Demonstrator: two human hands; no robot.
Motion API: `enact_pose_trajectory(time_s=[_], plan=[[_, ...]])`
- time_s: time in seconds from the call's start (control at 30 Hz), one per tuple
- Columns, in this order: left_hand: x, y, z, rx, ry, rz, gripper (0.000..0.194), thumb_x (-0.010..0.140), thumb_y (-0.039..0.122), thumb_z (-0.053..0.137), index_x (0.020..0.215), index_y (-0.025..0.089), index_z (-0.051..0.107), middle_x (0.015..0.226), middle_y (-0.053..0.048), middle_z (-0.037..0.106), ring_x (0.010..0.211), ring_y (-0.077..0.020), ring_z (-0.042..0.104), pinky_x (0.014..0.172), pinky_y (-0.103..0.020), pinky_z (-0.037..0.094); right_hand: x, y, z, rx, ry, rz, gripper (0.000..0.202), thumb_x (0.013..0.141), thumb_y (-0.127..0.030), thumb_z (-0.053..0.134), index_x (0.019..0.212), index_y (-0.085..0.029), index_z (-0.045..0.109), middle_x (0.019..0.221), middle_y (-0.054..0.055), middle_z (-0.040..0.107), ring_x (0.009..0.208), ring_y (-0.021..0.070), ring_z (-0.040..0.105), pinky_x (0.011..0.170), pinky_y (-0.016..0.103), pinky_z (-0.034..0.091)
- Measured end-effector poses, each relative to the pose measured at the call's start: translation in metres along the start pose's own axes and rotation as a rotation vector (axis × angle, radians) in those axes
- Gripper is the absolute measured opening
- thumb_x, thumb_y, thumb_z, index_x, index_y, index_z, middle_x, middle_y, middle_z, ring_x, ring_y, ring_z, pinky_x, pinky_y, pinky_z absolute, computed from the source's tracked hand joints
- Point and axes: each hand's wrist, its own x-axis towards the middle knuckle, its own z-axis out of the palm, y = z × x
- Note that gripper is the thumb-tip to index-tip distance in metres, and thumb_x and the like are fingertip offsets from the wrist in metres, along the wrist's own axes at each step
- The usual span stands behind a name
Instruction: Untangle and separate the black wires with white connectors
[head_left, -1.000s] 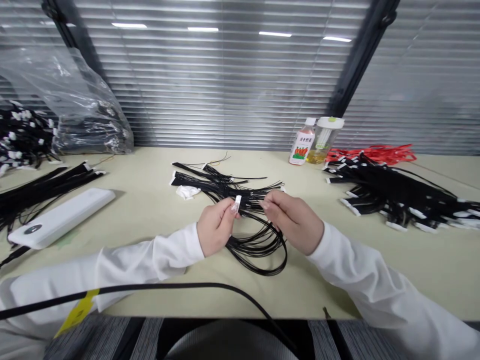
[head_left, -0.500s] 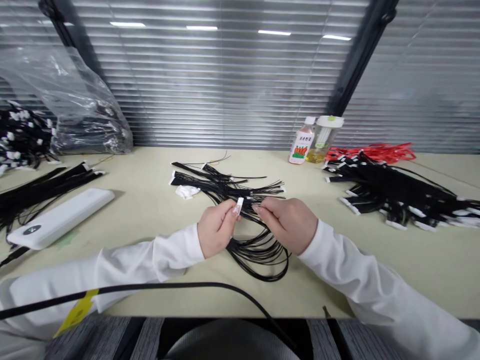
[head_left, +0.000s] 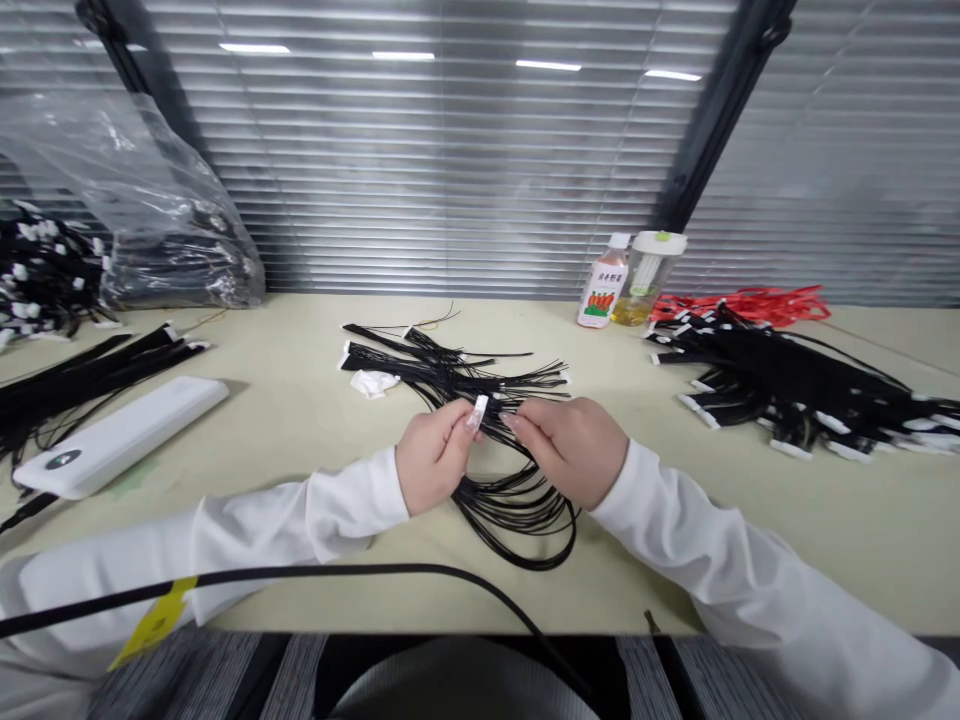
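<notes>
Between thumb and fingers, my left hand point(head_left: 437, 457) pinches a small white connector point(head_left: 477, 412) that points upward. Close on its right, my right hand point(head_left: 576, 450) is closed with its fingertips at the thin black wires; whether it grips one of them is too small to tell. A bundle of black wires point(head_left: 450, 372) lies on the table behind both hands, with white ends at its left. Looped black cables point(head_left: 525, 525) curve below and between the hands. A crumpled white scrap point(head_left: 373, 383) rests beside the bundle.
A white power bank point(head_left: 124, 435), black cables point(head_left: 97, 370) and a clear plastic bag point(head_left: 180, 230) are at left. At right are a bottle point(head_left: 604, 285), a lidded cup point(head_left: 649, 280), red strips point(head_left: 780, 304) and black cables point(head_left: 795, 375). A black cord point(head_left: 337, 571) crosses in front.
My right hand has moved slightly left, closer to the white connector, and the looped cables have shifted a little downward. My left hand stays in place.
</notes>
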Motion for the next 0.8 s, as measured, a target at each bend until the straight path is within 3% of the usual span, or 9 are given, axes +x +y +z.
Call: enact_pose_trajectory(time_s=[0.33,0.57,0.8], plan=[[0.0011,0.0028,-0.0026,0.034,-0.014,-0.004,0.035,0.084,0.037,0.025,0.066,0.016,0.046,0.044,0.004,0.044,0.042,-0.006,0.039,0.047,-0.018,0.032,-0.0001,0.0016,0.0014,0.163,-0.065,-0.066,0.032,0.083,-0.039,0.032,0.07,-0.016,0.051,0.056,-0.002,0.05,0.051,0.0055,0.038,0.053,0.02,0.022],[0.0005,0.005,-0.0038,0.07,-0.044,0.023,0.034,0.084,0.035,0.026,0.067,0.015,0.048,0.046,0.003,0.046,0.043,-0.0055,0.038,0.046,-0.017,0.033,-0.0005,0.0007,0.0014,-0.052,-0.073,-0.086,0.038,0.086,-0.036,0.022,0.07,-0.015,0.048,0.056,0.001,0.051,0.052,0.0077,0.041,0.053,0.022,0.021],[0.0007,0.0053,-0.0037,0.067,-0.042,0.028,0.034,0.083,0.034,0.027,0.065,0.015,0.049,0.047,0.003,0.047,0.044,-0.0058,0.039,0.047,-0.017,0.033,-0.0003,0.0009,0.0023,-0.112,-0.067,-0.061,0.041,0.086,-0.038,0.019,0.069,-0.015,0.048,0.056,0.002,0.052,0.05,0.0089,0.041,0.052,0.024,0.018]])
